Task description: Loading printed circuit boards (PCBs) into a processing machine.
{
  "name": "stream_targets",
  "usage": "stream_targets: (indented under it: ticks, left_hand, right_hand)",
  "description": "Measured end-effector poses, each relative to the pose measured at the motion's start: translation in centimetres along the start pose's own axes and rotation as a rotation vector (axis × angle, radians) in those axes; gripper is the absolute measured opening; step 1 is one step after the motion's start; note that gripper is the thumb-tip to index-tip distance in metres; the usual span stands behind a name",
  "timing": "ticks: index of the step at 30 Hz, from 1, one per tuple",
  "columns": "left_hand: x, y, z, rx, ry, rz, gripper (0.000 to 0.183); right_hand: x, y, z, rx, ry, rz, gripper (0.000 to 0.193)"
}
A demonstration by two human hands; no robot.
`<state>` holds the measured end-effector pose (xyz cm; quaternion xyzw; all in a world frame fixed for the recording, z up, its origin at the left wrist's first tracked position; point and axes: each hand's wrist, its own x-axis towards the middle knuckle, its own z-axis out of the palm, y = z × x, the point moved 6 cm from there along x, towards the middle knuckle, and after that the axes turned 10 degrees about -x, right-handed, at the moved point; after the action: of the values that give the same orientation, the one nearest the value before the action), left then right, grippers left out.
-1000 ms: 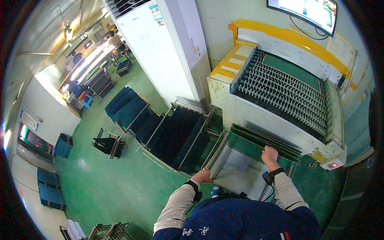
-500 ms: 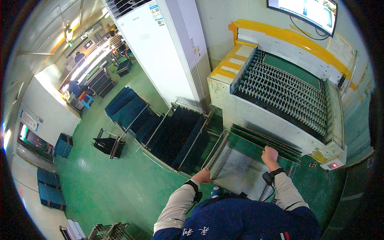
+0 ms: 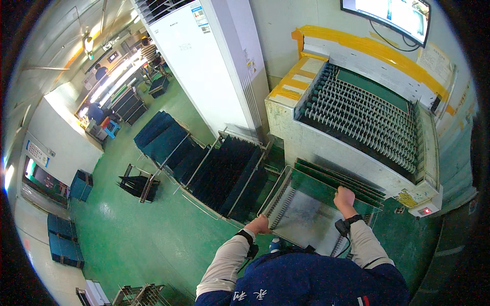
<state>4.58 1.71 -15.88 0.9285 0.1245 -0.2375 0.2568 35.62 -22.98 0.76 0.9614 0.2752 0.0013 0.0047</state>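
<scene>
Before me stands a wire-framed rack (image 3: 301, 217) with slotted sides and a greyish flat bottom. Several thin green panels stand in its far part, tilted, the nearest green panel (image 3: 310, 186) facing me. My left hand (image 3: 259, 224) is closed around the rack's near left edge. My right hand (image 3: 345, 199) is closed at the right part of the nearest panel's upper edge; its fingertips are partly hidden. A strap with a small dark device sits on each wrist.
Beyond the rack stands a roller machine (image 3: 362, 120) with a green panel (image 3: 372, 89) at its far side. Racks of dark panels (image 3: 224, 171) stand to the left, by a tall white cabinet unit (image 3: 204, 66). A small rack (image 3: 139, 183) is on the green floor. People sit farther back.
</scene>
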Motion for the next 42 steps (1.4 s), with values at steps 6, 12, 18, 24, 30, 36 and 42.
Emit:
stream_targets:
  ticks: [6,12,18,24,30,36,42]
  left_hand:
    - [0.7,-0.8,1.3,0.081,0.002,0.050,0.067]
    - [1.0,-1.0,1.5,0.075,0.059,0.094,0.059]
    - [2.1,-2.4,3.6,0.216,0.053,0.118,0.047]
    - [1.7,-2.1,3.2,0.216,0.107,0.154,0.051]
    - [-0.8,1.3,-1.4,0.008,0.136,0.035,0.059]
    - [0.1,0.5,-0.2,0.093,-0.179,0.021,0.091]
    - [1.4,-1.9,1.9,0.072,-0.187,0.000,0.090]
  right_hand:
    - [0.0,0.0,0.0,-0.001,0.029,-0.016,0.016]
    - [0.0,0.0,0.0,-0.013,0.023,-0.018,0.017]
    - [0.0,-0.1,-0.1,-0.003,0.031,-0.022,0.017]
    - [0.0,-0.1,-0.2,0.005,0.034,-0.012,0.017]
    - [-0.4,0.5,0.2,0.029,0.039,-0.031,0.016]
    - [-0.5,0.5,-0.7,0.072,0.003,-0.122,0.017]
    - [0.3,0.4,-12.8,0.063,0.080,-0.155,0.016]
